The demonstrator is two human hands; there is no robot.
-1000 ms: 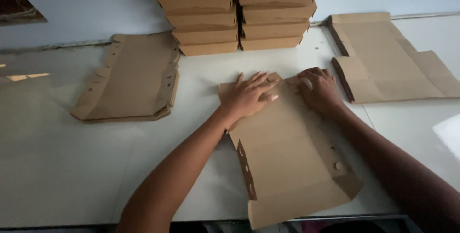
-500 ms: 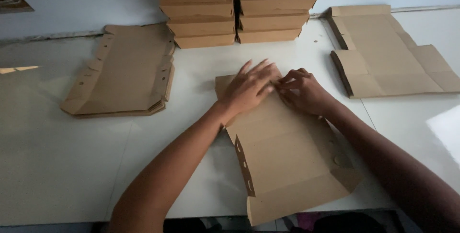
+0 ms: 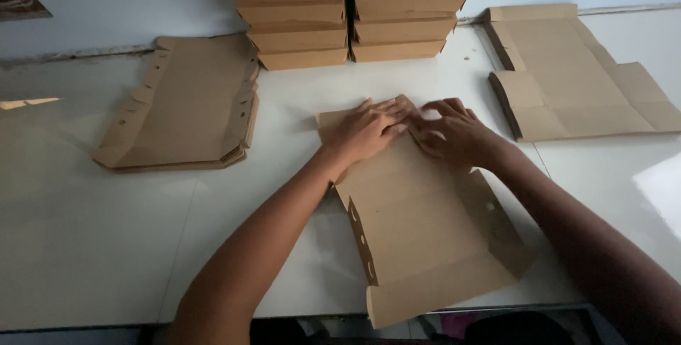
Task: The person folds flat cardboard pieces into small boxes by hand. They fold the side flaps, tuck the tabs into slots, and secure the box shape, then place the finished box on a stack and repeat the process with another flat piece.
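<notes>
Cardboard box blank [image 3: 425,231] lies partly folded, side flaps raised, both hands [image 3: 365,132] [image 3: 454,135] flat and open, pressing its far end; folded boxes [image 3: 340,11] stacked behind.

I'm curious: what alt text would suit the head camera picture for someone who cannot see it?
A person's left hand and right hand press on the far end of a flat brown cardboard box blank on a white table. Folded boxes are stacked behind, with flat blanks at either side.
</notes>
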